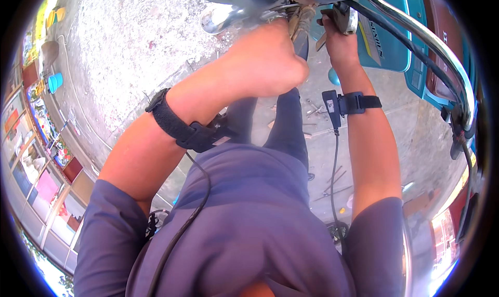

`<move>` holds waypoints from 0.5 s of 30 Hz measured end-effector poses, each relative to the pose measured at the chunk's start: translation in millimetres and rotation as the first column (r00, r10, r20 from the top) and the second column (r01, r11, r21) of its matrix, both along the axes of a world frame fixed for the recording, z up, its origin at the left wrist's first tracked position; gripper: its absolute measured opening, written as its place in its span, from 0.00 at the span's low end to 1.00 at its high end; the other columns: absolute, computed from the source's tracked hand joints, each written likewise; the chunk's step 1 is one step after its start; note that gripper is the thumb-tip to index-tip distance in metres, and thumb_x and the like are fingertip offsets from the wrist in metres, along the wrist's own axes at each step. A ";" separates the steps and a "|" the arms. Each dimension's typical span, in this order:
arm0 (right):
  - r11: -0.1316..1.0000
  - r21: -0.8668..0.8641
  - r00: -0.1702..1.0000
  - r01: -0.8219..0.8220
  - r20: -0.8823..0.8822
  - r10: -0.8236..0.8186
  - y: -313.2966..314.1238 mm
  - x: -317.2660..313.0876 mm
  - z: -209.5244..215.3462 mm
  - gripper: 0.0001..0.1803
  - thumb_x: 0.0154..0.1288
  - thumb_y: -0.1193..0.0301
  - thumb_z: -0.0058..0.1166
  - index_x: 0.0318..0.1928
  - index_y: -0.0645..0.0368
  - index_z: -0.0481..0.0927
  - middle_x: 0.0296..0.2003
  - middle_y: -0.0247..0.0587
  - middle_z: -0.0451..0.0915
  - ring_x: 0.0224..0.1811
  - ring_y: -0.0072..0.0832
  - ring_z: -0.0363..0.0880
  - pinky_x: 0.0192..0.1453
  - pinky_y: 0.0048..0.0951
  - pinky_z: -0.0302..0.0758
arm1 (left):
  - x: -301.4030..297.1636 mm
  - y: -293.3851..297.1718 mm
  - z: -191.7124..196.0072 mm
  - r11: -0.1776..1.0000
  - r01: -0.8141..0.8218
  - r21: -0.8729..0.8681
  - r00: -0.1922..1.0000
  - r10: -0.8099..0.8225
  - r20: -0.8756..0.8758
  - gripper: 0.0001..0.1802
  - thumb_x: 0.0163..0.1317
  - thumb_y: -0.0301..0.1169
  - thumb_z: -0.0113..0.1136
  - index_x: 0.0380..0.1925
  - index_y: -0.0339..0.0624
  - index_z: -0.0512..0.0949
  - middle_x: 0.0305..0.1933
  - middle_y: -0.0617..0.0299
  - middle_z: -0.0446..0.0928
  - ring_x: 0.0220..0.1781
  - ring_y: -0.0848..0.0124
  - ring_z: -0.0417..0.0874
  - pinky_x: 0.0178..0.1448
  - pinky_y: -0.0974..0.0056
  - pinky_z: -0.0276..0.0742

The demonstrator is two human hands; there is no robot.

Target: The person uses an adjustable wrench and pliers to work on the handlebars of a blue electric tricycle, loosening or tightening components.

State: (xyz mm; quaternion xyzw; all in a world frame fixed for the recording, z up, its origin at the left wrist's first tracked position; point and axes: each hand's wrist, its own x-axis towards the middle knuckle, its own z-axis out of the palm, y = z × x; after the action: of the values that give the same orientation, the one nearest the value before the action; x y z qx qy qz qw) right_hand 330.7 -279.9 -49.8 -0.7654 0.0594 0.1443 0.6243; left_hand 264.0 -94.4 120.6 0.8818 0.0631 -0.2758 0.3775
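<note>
At the top of the head view, both my hands reach up under the front of a teal vehicle (390, 42) with chrome tubing. My left hand (273, 55) is closed in a fist beside a bundle of worn, brownish cables or rods (301, 21). Its fingertips are turned away, so what they grip is hidden. To its right, my right hand (342, 43) is curled at a shiny metal part (347, 19), which covers some of its fingers. A thin, flat brownish piece (320, 41) shows next to that hand. Left of the cables is a rounded chrome part (218, 17).
A curved chrome bar (429, 34) with a black cable runs along the right. Small sticks and scraps (332, 185) lie on the concrete floor near my legs. A blue bucket (55, 82) stands at far left. Black straps with wires circle both my forearms.
</note>
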 end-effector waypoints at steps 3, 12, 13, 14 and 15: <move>0.985 -0.017 0.985 0.170 -0.016 -0.170 -7.3 -4.1 -0.4 0.14 0.69 0.65 0.56 0.47 0.60 0.83 0.38 0.36 0.86 0.38 0.21 0.77 0.45 0.26 0.73 | 1.4 0.2 -1.8 1.000 0.002 0.000 1.000 -0.002 0.026 0.23 0.50 0.32 0.56 0.39 0.18 0.74 0.36 0.30 0.80 0.42 0.40 0.84 0.48 0.51 0.80; 0.813 0.461 0.913 0.356 -0.357 -0.197 -5.0 -28.0 50.3 0.11 0.69 0.68 0.61 0.44 0.63 0.80 0.27 0.31 0.73 0.27 0.22 0.69 0.40 0.31 0.72 | -1.2 2.4 -5.4 1.000 0.004 -0.031 0.999 -0.003 0.043 0.23 0.50 0.32 0.57 0.38 0.17 0.74 0.35 0.29 0.79 0.41 0.38 0.83 0.47 0.50 0.79; 0.788 0.501 0.907 0.359 -0.386 -0.168 1.5 -23.9 65.0 0.14 0.70 0.63 0.60 0.42 0.63 0.80 0.25 0.29 0.70 0.27 0.23 0.68 0.41 0.33 0.71 | -1.0 2.3 -3.5 0.999 -0.008 -0.035 1.000 0.009 0.028 0.23 0.49 0.32 0.57 0.38 0.17 0.74 0.35 0.29 0.79 0.41 0.38 0.83 0.47 0.50 0.79; 0.749 0.548 0.900 0.373 -0.410 -0.149 3.1 -20.2 68.8 0.14 0.70 0.62 0.59 0.42 0.62 0.80 0.25 0.29 0.70 0.28 0.23 0.68 0.42 0.34 0.71 | -0.9 2.2 -2.0 0.999 -0.017 -0.042 1.000 0.018 0.017 0.23 0.49 0.32 0.57 0.38 0.17 0.74 0.35 0.28 0.79 0.41 0.38 0.82 0.47 0.50 0.79; 0.707 0.591 0.893 0.387 -0.431 -0.129 4.4 -15.2 70.5 0.15 0.71 0.61 0.58 0.42 0.62 0.79 0.25 0.29 0.70 0.29 0.24 0.69 0.43 0.35 0.71 | -0.1 2.1 -0.3 0.998 -0.026 -0.050 1.000 0.027 0.007 0.23 0.49 0.32 0.57 0.38 0.17 0.74 0.35 0.28 0.79 0.41 0.38 0.82 0.47 0.50 0.78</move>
State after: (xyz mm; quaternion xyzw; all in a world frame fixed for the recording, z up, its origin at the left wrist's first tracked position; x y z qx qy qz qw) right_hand 315.5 -275.5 20.6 -0.4370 0.2252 0.2018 0.8471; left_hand 263.9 -92.2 120.3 0.8721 0.0665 -0.2688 0.4034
